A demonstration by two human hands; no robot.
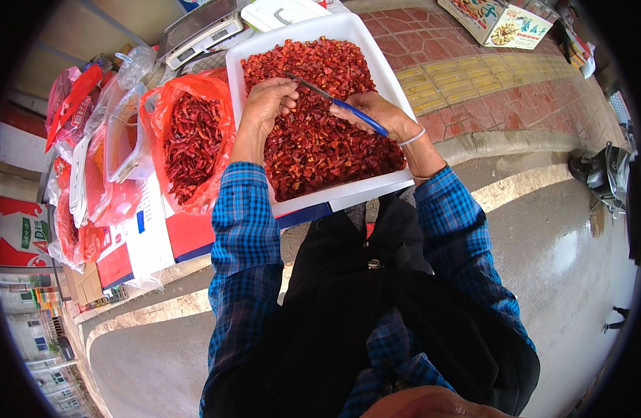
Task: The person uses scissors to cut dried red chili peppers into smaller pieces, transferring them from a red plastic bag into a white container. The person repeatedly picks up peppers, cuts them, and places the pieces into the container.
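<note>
A white plastic tray [346, 197] holds a broad heap of cut dried red chili pieces [320, 151]. Over its right part my right hand [375, 112] grips a pair of scissors with blue handles [364, 119], the blades pointing up and left. My left hand [272, 99] is above the tray's left part, its fingertips pinched together near the scissor tips; whatever they hold is too small to make out. Left of the tray stands an open red plastic bag [152, 112] filled with whole dried red chilies [192, 141].
A weighing scale [203, 36] and a white lid [284, 13] lie beyond the tray. Clear plastic tubs [127, 136] and bagged goods crowd the left. A printed carton [513, 31] stands on the paving, and a parked scooter [605, 175] is at far right.
</note>
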